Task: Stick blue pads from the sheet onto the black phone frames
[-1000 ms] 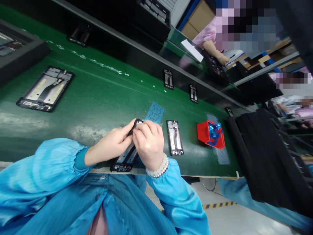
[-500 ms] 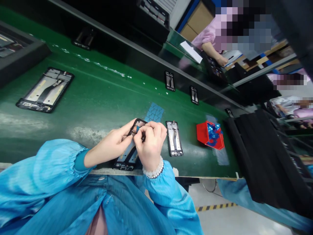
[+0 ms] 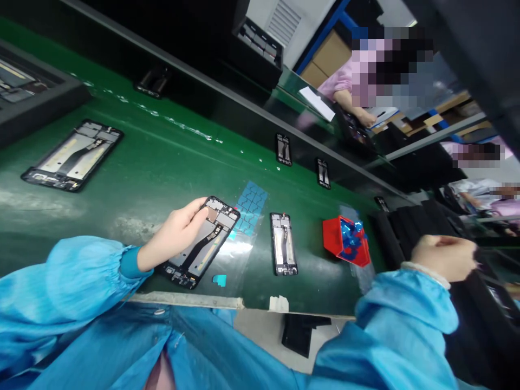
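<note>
My left hand point(image 3: 179, 233) grips an opened phone point(image 3: 199, 252) by its left side, thumb on top near the upper end. The phone lies with its inside up, showing a black flex cable and grey metal plates. Below it on the green bench lies a small blue film piece point(image 3: 219, 280). A sheet of blue stickers point(image 3: 252, 203) is just beyond the phone's top corner. Far to the right, my right hand point(image 3: 444, 257) is raised over stacked black trays point(image 3: 390, 233), its fingers curled closed; whatever they hold, if anything, is hidden.
Another opened phone point(image 3: 283, 244) lies right of the held one, and one more point(image 3: 73, 154) at the left. A red bin point(image 3: 332, 238) holds blue film scraps. A black foam tray point(image 3: 44, 114) stands at the left edge. Across the bench, a person in pink point(image 3: 345, 81) works.
My right hand has left the phone and swung far right over the black trays. The phone's upper end is now uncovered, and the small blue piece shows on the bench.
</note>
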`<state>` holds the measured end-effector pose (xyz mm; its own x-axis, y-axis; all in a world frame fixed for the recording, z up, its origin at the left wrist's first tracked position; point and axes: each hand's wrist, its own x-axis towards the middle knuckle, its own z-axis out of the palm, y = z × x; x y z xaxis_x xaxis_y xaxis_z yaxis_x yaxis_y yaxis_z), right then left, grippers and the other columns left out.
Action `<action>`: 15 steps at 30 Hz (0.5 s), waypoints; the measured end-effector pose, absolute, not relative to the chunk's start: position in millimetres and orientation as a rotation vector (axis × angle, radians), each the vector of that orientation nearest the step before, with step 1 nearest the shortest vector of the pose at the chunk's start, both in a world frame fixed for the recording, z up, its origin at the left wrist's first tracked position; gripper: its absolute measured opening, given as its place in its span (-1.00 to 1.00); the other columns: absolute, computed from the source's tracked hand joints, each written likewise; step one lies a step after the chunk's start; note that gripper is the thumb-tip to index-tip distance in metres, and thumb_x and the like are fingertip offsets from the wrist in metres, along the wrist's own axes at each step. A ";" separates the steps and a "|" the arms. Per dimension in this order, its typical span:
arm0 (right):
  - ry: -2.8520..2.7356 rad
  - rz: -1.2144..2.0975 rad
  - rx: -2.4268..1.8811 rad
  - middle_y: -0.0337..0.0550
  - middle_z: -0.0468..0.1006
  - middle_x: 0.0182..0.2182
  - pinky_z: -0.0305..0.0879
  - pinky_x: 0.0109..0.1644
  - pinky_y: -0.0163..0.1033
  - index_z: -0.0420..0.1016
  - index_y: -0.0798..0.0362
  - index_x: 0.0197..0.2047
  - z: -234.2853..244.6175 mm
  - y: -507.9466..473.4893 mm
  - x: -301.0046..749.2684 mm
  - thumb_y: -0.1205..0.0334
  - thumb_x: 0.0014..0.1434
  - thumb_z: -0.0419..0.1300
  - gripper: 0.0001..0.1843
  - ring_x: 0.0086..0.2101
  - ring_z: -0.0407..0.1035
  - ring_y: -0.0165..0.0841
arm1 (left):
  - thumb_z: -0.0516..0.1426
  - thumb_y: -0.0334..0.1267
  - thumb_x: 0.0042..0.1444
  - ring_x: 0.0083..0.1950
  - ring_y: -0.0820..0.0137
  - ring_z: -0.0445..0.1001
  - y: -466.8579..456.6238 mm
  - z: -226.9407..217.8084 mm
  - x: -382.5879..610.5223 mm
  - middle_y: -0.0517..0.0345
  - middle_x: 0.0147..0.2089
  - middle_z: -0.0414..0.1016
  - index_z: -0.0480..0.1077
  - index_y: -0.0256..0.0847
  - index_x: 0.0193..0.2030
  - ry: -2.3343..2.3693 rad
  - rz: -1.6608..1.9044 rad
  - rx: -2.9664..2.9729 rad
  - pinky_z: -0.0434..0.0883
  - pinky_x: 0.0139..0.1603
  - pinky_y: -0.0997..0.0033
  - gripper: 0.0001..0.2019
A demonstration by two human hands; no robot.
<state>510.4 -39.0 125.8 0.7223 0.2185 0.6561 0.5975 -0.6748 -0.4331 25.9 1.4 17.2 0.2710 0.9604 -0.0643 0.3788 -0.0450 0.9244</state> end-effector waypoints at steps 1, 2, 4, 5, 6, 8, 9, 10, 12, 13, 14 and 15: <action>-0.647 -0.679 -2.324 0.08 0.38 -0.58 0.07 -0.32 0.19 0.49 -0.01 -0.58 124.1 -37.4 523.1 0.14 -0.03 0.23 -0.83 -0.22 0.39 0.14 | -0.11 -0.04 0.25 -0.04 0.25 0.49 1.5 16.5 26.7 0.08 -0.06 0.55 0.33 -0.24 0.11 1.297 0.759 1.648 0.40 -0.03 0.38 -0.55; -0.701 -0.602 -2.357 0.03 0.33 -0.65 0.09 -0.35 0.18 0.43 -0.02 -0.69 120.8 -36.8 531.3 0.17 -0.07 0.26 -0.77 -0.27 0.40 0.12 | -0.13 -0.05 0.25 -0.02 0.24 0.48 1.6 16.0 27.3 0.08 -0.05 0.55 0.30 -0.25 0.15 1.319 0.740 1.681 0.40 -0.03 0.37 -0.54; -0.831 -0.448 -2.410 -0.07 0.24 -0.73 0.13 -0.39 0.09 0.31 -0.02 -0.82 111.9 -37.0 537.9 0.21 -0.12 0.30 -0.64 -0.37 0.39 0.01 | -0.15 -0.08 0.25 0.00 0.23 0.48 1.7 15.6 28.0 0.07 -0.04 0.56 0.25 -0.27 0.22 1.340 0.700 1.716 0.40 -0.03 0.37 -0.50; -0.897 -0.397 -2.418 -0.09 0.23 -0.74 0.13 -0.40 0.04 0.28 -0.01 -0.84 107.8 -36.9 538.1 0.23 -0.13 0.31 -0.61 -0.41 0.38 -0.05 | -0.16 -0.10 0.24 0.00 0.23 0.49 1.8 15.6 28.1 0.06 -0.03 0.56 0.23 -0.29 0.24 1.346 0.681 1.725 0.40 -0.02 0.37 -0.49; -0.961 -0.366 -2.414 -0.09 0.24 -0.74 0.13 -0.41 0.00 0.28 -0.01 -0.86 104.9 -36.1 536.7 0.23 -0.13 0.32 -0.59 -0.43 0.37 -0.10 | -0.16 -0.11 0.23 -0.01 0.23 0.49 1.8 15.9 28.2 0.05 -0.03 0.56 0.22 -0.31 0.25 1.353 0.665 1.727 0.41 -0.02 0.37 -0.47; -1.078 -0.372 -2.375 -0.06 0.28 -0.71 0.11 -0.42 -0.05 0.26 0.00 -0.86 103.1 -32.1 528.1 0.21 -0.08 0.30 -0.56 -0.43 0.36 -0.15 | -0.17 -0.12 0.22 -0.03 0.24 0.50 1.5 16.8 27.9 0.04 -0.04 0.56 0.19 -0.36 0.28 1.363 0.637 1.723 0.41 -0.03 0.38 -0.44; -1.128 -0.406 -2.341 -0.04 0.30 -0.70 0.10 -0.42 -0.05 0.26 0.01 -0.85 103.7 -29.0 519.4 0.17 -0.04 0.27 -0.55 -0.42 0.37 -0.15 | -0.17 -0.13 0.22 -0.05 0.24 0.51 1.1 17.5 27.7 0.03 -0.06 0.57 0.17 -0.38 0.29 1.363 0.625 1.721 0.42 -0.05 0.38 -0.43; -1.179 -0.449 -2.301 -0.02 0.32 -0.68 0.09 -0.42 -0.05 0.27 0.02 -0.83 104.4 -25.9 506.5 0.13 0.01 0.23 -0.54 -0.39 0.38 -0.15 | -0.17 -0.13 0.22 -0.08 0.24 0.52 0.4 18.2 27.5 0.02 -0.09 0.58 0.15 -0.40 0.30 1.359 0.616 1.721 0.43 -0.07 0.38 -0.42; -1.312 -0.529 -2.196 0.08 0.40 -0.60 0.11 -0.39 -0.02 0.40 0.07 -0.71 103.3 -21.6 465.1 0.08 0.13 0.09 -0.55 -0.32 0.40 -0.12 | -0.16 -0.13 0.23 -0.17 0.26 0.54 -1.8 19.7 27.3 0.03 -0.15 0.60 0.10 -0.41 0.33 1.347 0.591 1.725 0.44 -0.13 0.38 -0.42; -1.411 -0.539 -2.136 0.12 0.46 -0.53 0.14 -0.36 -0.02 0.48 0.12 -0.60 100.2 -21.6 436.2 0.07 0.18 0.03 -0.56 -0.28 0.41 -0.12 | -0.15 -0.13 0.24 -0.20 0.28 0.54 -3.2 20.3 27.2 0.05 -0.18 0.60 0.08 -0.41 0.33 1.341 0.584 1.727 0.45 -0.16 0.38 -0.41; -1.534 -0.532 -2.064 0.15 0.50 -0.43 0.19 -0.29 -0.02 0.54 0.15 -0.45 95.1 -23.5 402.8 0.09 0.21 -0.01 -0.58 -0.23 0.41 -0.14 | -0.14 -0.12 0.24 -0.22 0.29 0.54 -4.6 20.8 27.2 0.06 -0.19 0.60 0.05 -0.40 0.34 1.334 0.582 1.725 0.45 -0.17 0.38 -0.41; -1.713 -0.462 -1.989 0.09 0.54 -0.36 0.25 -0.23 -0.07 0.56 0.11 -0.33 88.5 -27.1 366.5 0.09 0.19 0.06 -0.67 -0.22 0.42 -0.20 | -0.13 -0.12 0.24 -0.21 0.30 0.54 -6.0 20.9 27.1 0.08 -0.19 0.60 0.04 -0.38 0.35 1.322 0.584 1.721 0.45 -0.15 0.39 -0.41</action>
<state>366.5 -27.1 88.5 0.1632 0.8263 0.5391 0.9853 -0.1084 -0.1320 27.1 -6.0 20.9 0.3278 0.9350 -0.1353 0.5295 -0.0632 0.8459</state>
